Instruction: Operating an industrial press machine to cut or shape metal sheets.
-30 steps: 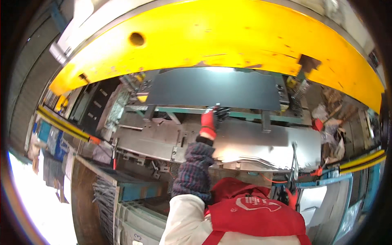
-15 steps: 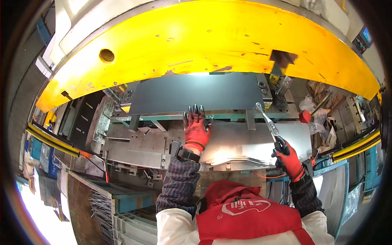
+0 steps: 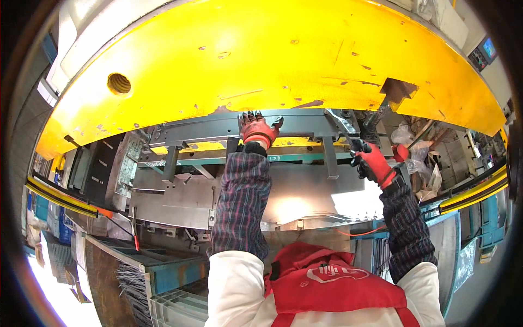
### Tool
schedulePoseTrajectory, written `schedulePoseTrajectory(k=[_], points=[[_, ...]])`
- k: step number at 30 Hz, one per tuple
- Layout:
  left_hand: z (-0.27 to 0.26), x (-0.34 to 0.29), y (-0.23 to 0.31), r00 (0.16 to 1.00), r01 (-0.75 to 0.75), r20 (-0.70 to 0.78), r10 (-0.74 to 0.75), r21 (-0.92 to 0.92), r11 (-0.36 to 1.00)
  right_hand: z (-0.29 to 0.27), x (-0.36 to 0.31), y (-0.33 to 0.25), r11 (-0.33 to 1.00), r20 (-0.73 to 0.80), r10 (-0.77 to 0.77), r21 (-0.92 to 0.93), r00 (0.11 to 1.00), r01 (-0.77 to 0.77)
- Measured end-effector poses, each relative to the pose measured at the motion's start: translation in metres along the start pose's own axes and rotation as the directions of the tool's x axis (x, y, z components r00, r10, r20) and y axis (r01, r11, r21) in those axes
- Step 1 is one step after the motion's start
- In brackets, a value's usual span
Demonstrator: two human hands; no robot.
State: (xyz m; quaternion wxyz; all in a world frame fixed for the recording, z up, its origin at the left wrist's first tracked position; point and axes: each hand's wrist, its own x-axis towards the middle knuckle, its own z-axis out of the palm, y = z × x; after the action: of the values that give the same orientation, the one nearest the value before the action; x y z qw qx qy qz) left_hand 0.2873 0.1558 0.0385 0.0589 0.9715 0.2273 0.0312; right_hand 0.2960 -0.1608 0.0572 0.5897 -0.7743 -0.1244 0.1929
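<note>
A grey steel plate hangs under the big yellow press head. My left hand, in a red glove, reaches up to the plate's middle with its fingers curled over the top edge and the thumb out. My right hand, also in a red glove, is closed around the handle of a slim metal tool. The tool's tip lies against the right end of the plate. Below both hands sits a shiny sheet-metal part on the lower die.
A yellow and black guard rail runs at the left and another at the right. A blue-green rack with metal rods stands at lower left. Crumpled plastic and rags lie at the right beside the press.
My left hand has climbed from flat on the plate's face to its top edge. My right hand has risen with the tool toward the plate's right end. The press looms closer.
</note>
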Motion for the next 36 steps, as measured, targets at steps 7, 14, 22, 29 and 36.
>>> schedulePoseTrajectory(k=[7,14,22,29,36], points=[[0.003,0.009,0.005,1.000,0.010,-0.020,-0.012,-0.105,0.994,-0.029,0.006,0.024,0.574,0.523,-0.106,0.727,0.846,-0.377],[0.024,-0.054,0.003,0.872,-0.061,-0.471,-0.130,-0.368,0.928,0.000,-0.111,0.016,0.718,0.305,-0.025,0.668,0.952,-0.195],[0.140,-0.286,0.046,0.968,0.055,-0.048,-0.248,-0.917,0.395,-0.039,-0.208,0.089,0.712,0.526,0.450,0.276,0.722,-0.646],[0.199,-0.475,0.031,0.676,0.671,0.727,-0.119,-0.540,0.508,-0.067,-0.265,0.247,0.942,0.498,0.336,-0.193,0.800,-0.275],[0.375,-0.622,-0.053,0.731,0.557,0.662,-0.163,-0.442,0.703,-0.062,-0.315,0.343,0.894,0.523,-0.186,-0.262,0.831,0.365]])
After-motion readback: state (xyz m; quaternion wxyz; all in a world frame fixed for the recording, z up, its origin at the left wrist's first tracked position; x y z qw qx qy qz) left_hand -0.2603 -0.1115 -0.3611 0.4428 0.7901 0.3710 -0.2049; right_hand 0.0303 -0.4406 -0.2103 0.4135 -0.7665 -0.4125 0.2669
